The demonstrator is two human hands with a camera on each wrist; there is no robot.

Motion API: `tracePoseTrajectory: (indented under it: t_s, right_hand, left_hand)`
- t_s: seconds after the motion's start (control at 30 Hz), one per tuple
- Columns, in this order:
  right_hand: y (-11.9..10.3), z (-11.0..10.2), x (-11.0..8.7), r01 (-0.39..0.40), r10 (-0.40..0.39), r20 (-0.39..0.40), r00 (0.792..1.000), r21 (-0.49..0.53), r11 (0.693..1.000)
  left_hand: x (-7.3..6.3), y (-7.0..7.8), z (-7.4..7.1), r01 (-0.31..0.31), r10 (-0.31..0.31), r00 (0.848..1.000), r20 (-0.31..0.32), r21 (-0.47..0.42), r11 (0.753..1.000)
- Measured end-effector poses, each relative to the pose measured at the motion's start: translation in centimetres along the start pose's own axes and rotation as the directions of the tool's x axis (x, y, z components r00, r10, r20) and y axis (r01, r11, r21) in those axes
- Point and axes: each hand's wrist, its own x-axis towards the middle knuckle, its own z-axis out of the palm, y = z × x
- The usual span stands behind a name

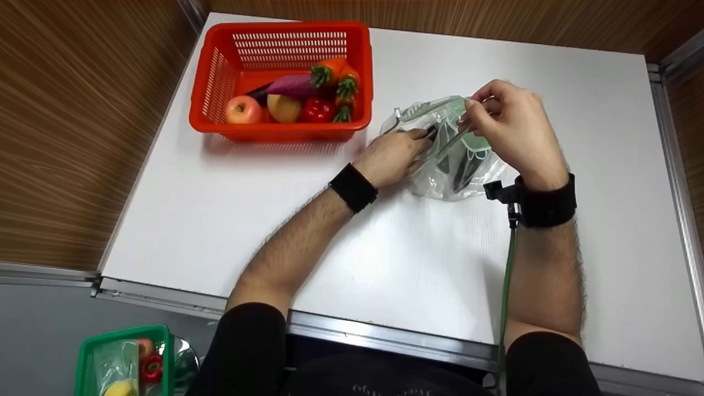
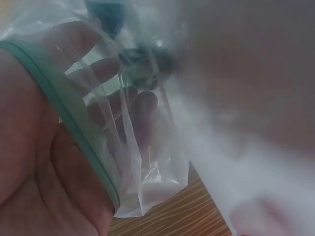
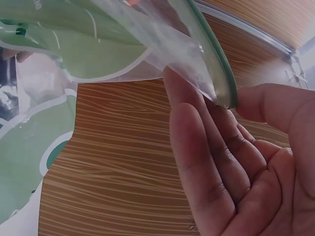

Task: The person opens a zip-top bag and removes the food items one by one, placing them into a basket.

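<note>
A clear zip bag (image 1: 440, 184) with green print and a green zip strip lies on the white table, its mouth spread apart. My right hand (image 1: 514, 124) pinches the strip at one side of the mouth between thumb and fingers, as the right wrist view also shows. My left hand (image 1: 393, 154) reaches into the mouth; its fingers (image 2: 96, 71) show through the film, spread and only slightly bent. Just beyond those fingertips is a dark item (image 2: 147, 64), blurred by the plastic. Another dark, long shape (image 1: 466, 171) shows through the bag; its kind is unclear.
A red basket (image 1: 280, 127) at the back left holds an apple (image 1: 243, 110), a red pepper (image 1: 318, 110), a purple eggplant, carrots and a cut yellowish piece. Below the table's front left edge stands a green basket (image 1: 85, 366) with produce. A green cable (image 1: 509, 275) trails from my right wrist.
</note>
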Motion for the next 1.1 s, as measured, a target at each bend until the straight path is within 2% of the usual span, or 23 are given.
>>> tracePoseTrajectory:
  t_s: [0.2,0.33,0.47,0.57,0.73,0.93,1.1]
  right_hand:
    - [0.2,0.0,0.2,-0.016,0.018,0.035,0.999,-0.066,0.998]
    - [0.3,0.0,0.1,-0.016,0.020,0.044,0.999,-0.092,0.996]
    - [0.4,-0.1,0.1,-0.017,0.020,0.040,0.999,-0.077,0.997]
    - [0.4,-0.2,0.1,-0.011,0.012,0.020,1.000,-0.058,0.998]
    - [0.3,-0.4,0.2,-0.011,0.011,-0.024,1.000,0.000,1.000]
    - [0.1,-0.5,0.1,0.001,0.005,-0.105,0.994,0.058,0.998]
    - [-0.1,-0.6,0.1,0.028,0.000,-0.169,0.986,0.161,0.987]
  left_hand:
    - [-0.1,0.0,1.1,0.007,-0.006,1.000,-0.007,0.050,0.999]
    - [-0.1,0.0,1.3,0.004,-0.005,1.000,0.012,0.064,0.998]
    - [0.0,-0.1,1.0,0.011,-0.012,0.999,0.045,0.024,1.000]
    - [0.1,-0.4,0.5,0.035,-0.034,0.998,0.043,-0.039,0.999]
    - [0.2,-0.9,-0.6,0.092,-0.096,0.995,-0.013,-0.174,0.980]
    - [0.0,-0.9,-2.1,0.090,-0.100,0.992,-0.071,-0.125,0.988]
    - [-0.3,-0.9,-3.2,0.082,-0.109,0.984,-0.139,-0.186,0.979]
